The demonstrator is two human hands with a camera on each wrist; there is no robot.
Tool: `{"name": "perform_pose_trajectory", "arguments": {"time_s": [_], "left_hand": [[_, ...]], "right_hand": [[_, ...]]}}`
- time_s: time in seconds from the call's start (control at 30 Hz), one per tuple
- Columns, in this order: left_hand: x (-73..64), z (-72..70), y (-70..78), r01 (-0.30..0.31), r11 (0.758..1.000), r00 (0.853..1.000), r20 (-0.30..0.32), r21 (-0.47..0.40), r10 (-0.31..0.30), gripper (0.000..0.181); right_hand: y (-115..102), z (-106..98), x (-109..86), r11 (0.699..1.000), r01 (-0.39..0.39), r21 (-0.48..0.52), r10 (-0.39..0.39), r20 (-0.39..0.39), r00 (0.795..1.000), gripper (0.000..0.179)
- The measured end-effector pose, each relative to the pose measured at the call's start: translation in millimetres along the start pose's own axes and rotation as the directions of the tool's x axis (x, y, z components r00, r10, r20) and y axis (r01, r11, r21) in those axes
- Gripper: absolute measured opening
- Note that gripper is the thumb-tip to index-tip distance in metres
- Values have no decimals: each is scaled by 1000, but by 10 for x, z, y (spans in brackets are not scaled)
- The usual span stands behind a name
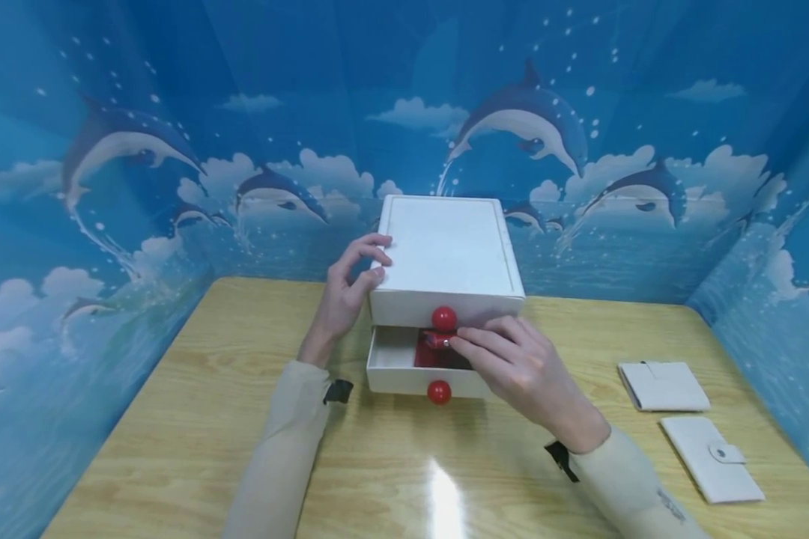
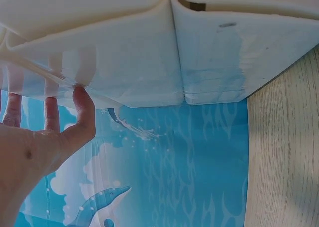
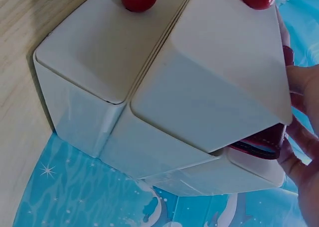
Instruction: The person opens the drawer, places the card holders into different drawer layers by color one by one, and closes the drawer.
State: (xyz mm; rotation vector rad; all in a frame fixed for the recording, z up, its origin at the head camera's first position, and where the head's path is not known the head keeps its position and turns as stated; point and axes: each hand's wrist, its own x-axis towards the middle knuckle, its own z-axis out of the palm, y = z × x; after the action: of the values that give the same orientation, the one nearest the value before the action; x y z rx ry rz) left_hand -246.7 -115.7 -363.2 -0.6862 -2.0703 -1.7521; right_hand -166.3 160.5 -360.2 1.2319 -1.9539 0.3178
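A white drawer cabinet (image 1: 448, 247) with round red knobs stands at the table's back. Its lower visible drawer (image 1: 394, 380) is pulled out, and a dark red wallet (image 1: 426, 358) with a snap strap lies partly inside. My right hand (image 1: 522, 367) reaches over the drawer's right side and pinches the wallet at its snap strap. From the right wrist view, the wallet (image 3: 264, 141) shows between drawer edge and fingers. My left hand (image 1: 346, 281) rests its fingertips on the cabinet's left top edge; the left wrist view shows those fingers (image 2: 83, 110) against the side wall.
Two white wallets lie on the table at the right: a closed one (image 1: 667, 387) farther back and another with a snap strap (image 1: 704, 457) nearer. A blue dolphin-print curtain (image 1: 350, 97) encloses the wooden table (image 1: 195, 419) behind and at both sides.
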Motion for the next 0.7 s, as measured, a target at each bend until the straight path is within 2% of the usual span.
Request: {"name": "perform_pose_trajectory", "arguments": {"time_s": [0.17,0.3,0.4,0.57,0.7], "left_hand": [[1,3,-6,-4,1000,1000,1,-3,4,24],[1,4,-6,-1,1000,1000,-3,-1,1,24],[-1,6,-4,2,1000,1000,-4,3,-2,24],[-2,6,-14,-9,1000,1000,-1,-2,9,24],[-1,8,-25,-13,1000,1000,-3,0,13,24]], "right_hand": [[6,-1,-24,1000,-24,1,24,49,999,34],[-10,-27,-40,998,-61,27,57,108,993,22],[-34,-41,-45,994,-91,56,83,135,987,35],[-79,-55,-37,990,-100,98,88,121,989,38],[-101,-64,-29,990,-76,115,67,84,994,39]]}}
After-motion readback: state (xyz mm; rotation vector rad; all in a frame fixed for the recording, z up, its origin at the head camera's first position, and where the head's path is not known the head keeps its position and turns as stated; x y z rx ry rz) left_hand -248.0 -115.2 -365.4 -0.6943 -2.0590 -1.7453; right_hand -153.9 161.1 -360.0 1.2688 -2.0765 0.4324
